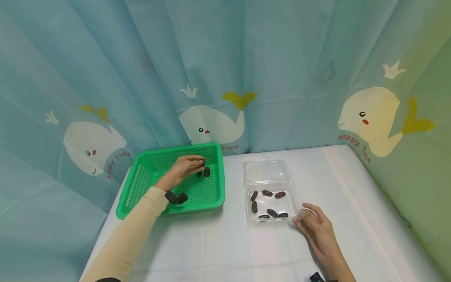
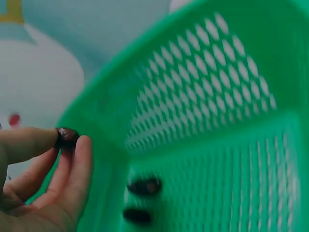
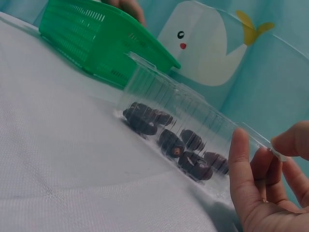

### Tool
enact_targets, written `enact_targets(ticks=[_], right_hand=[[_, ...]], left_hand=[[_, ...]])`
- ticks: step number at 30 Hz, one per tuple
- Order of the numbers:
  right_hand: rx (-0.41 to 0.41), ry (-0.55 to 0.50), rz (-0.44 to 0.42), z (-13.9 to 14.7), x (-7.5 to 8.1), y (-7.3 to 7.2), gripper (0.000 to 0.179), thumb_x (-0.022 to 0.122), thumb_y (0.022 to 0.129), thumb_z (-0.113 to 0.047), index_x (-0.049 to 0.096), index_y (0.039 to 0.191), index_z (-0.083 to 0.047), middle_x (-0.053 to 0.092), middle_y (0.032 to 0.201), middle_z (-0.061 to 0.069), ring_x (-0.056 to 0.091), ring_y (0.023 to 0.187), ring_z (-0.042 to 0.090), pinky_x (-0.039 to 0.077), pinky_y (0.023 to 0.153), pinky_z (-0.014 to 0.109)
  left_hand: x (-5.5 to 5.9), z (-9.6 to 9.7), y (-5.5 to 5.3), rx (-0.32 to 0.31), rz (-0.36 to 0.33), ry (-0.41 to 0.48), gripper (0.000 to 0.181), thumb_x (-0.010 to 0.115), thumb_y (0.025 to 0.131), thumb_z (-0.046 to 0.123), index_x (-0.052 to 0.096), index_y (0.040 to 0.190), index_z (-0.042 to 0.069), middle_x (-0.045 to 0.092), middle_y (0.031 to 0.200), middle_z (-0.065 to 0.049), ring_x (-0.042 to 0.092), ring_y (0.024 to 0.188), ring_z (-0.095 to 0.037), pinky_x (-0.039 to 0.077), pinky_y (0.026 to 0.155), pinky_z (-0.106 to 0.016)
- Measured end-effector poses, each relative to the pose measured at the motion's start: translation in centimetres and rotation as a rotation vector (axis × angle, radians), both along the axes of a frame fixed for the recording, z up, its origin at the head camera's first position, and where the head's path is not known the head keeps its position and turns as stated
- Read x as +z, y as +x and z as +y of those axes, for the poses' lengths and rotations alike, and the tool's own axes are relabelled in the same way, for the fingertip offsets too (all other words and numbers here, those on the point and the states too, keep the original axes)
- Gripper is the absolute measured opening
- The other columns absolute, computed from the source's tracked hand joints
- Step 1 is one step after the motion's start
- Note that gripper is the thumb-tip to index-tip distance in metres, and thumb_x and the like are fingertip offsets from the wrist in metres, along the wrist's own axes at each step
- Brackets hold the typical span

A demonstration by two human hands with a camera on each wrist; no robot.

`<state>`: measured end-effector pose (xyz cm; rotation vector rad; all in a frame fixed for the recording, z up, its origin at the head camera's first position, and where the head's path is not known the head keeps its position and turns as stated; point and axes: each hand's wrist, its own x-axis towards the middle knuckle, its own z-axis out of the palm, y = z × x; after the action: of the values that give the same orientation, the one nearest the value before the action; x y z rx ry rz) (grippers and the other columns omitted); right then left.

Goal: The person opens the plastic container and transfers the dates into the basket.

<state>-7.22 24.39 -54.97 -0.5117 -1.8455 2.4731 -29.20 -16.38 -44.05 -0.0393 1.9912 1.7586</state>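
Note:
My left hand (image 1: 181, 171) is over the green plastic basket (image 1: 123, 209) and pinches a dark brown date (image 2: 67, 137) between thumb and fingers, close to the basket's rim. Beneath it, another date (image 2: 146, 186) and a second, partly hidden in the head view, lie on the basket floor. On the right, my right hand (image 1: 320, 235) pinches the near right corner of a clear plastic box (image 1: 273, 204) between thumb and fingers. Several dates (image 1: 272, 213) are scattered inside this box, mostly along its sides. Its hinged lid (image 1: 266, 171) lies folded back, away from me.
Basket and box stand side by side on a white tablecloth (image 1: 211, 246), with a gap between them. Behind the table hangs a blue curtain (image 1: 282, 78) printed with whales. A green wall of curtain (image 1: 415, 188) borders the right side.

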Motion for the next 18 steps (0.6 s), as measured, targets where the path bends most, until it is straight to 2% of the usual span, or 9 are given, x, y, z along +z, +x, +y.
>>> enact_targets(ticks=[4, 6, 13, 18], right_hand=[[0.002, 0.008, 0.0, 0.0, 0.0, 0.0, 0.047, 0.064, 0.104, -0.012, 0.04, 0.144, -0.003, 0.064, 0.109, -0.007, 0.072, 0.103, 0.006, 0.06, 0.096, 0.027], [0.002, 0.01, -0.002, 0.0, 0.0, 0.0, 0.047, 0.064, 0.104, -0.012, 0.04, 0.144, -0.003, 0.064, 0.109, -0.007, 0.072, 0.103, 0.006, 0.06, 0.096, 0.027], [0.001, 0.009, -0.005, 0.0, 0.0, -0.2, 0.047, 0.063, 0.104, -0.01, 0.04, 0.144, -0.002, 0.063, 0.109, -0.007, 0.072, 0.103, 0.006, 0.06, 0.095, 0.027], [-0.009, 0.017, -0.021, 0.0, -0.1, -0.3, 0.048, 0.064, 0.104, -0.012, 0.04, 0.144, -0.003, 0.067, 0.106, -0.009, 0.073, 0.102, 0.007, 0.06, 0.095, 0.027]], left_hand=[[-1.2, -0.8, -1.0, 0.043, -0.011, -0.104, 0.045, 0.052, 0.109, 0.004, 0.046, 0.153, -0.004, 0.041, 0.16, -0.025, 0.05, 0.145, -0.037, 0.044, 0.121, -0.043], [-1.9, -1.2, -1.5, 0.059, -0.009, -0.147, 0.045, 0.052, 0.108, 0.005, 0.048, 0.152, -0.004, 0.042, 0.159, -0.025, 0.056, 0.14, -0.034, 0.047, 0.119, -0.041], [-3.1, -1.9, -2.7, 0.118, -0.019, -0.204, 0.041, 0.054, 0.108, 0.005, 0.053, 0.148, -0.004, 0.047, 0.155, -0.025, 0.066, 0.13, -0.028, 0.052, 0.113, -0.037], [-3.8, -2.1, -2.9, 0.136, -0.005, -0.259, 0.04, 0.056, 0.107, 0.004, 0.055, 0.146, -0.006, 0.049, 0.153, -0.028, 0.073, 0.114, -0.022, 0.057, 0.106, -0.034]])
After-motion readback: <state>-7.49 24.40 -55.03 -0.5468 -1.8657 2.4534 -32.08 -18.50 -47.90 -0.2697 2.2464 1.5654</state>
